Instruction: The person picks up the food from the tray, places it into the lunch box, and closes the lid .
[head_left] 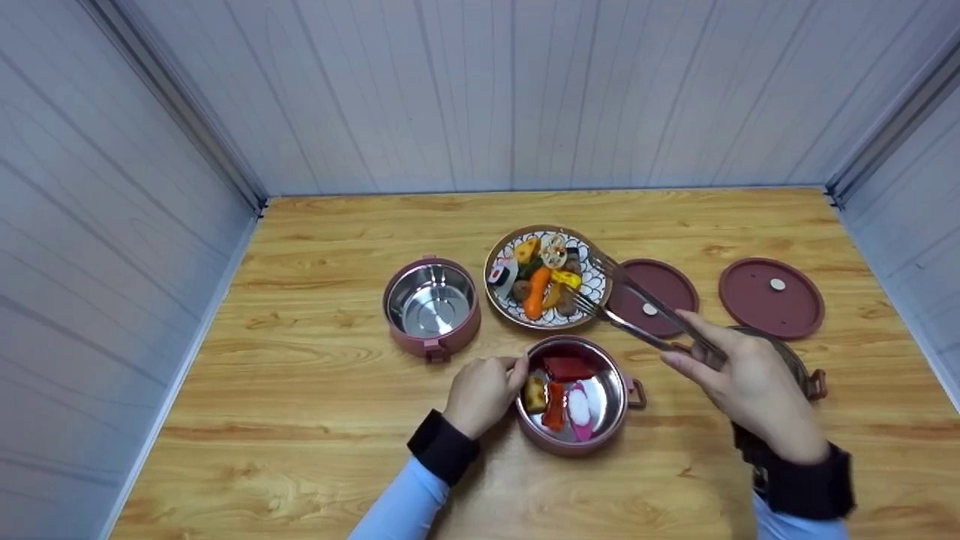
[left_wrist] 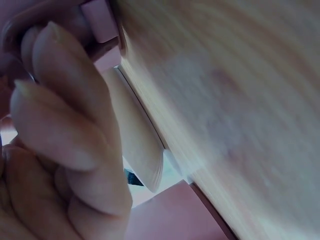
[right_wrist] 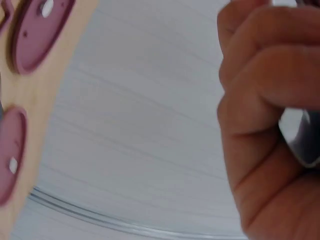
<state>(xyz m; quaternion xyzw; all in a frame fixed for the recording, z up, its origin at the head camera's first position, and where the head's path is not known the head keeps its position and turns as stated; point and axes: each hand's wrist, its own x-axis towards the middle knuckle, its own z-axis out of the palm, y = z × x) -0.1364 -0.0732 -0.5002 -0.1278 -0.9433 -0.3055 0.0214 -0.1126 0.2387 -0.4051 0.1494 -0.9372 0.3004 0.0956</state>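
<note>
My left hand (head_left: 484,394) grips the left side of a pink round lunch box (head_left: 574,449), thumb at its rim. In the left wrist view, its curled fingers (left_wrist: 70,135) are at the box's handle. Inside the steel interior lie a dark red piece (head_left: 568,367), a yellow-brown piece (head_left: 535,395), an orange-red strip (head_left: 554,409) and a white-and-pink piece (head_left: 580,409). My right hand (head_left: 750,382) holds metal tongs (head_left: 634,328) with fork-like tips, spread apart over the right side of a patterned plate (head_left: 551,325). On the plate are a carrot (head_left: 537,291), a lotus root slice (head_left: 553,251) and several other food pieces.
A second pink lunch box (head_left: 409,341) with bare steel inside stands left of the plate. Two dark pink lids (head_left: 660,289) lie to the plate's right. A dark round container with a brown handle (head_left: 817,384) sits partly hidden behind my right hand. Panel walls enclose the wooden table.
</note>
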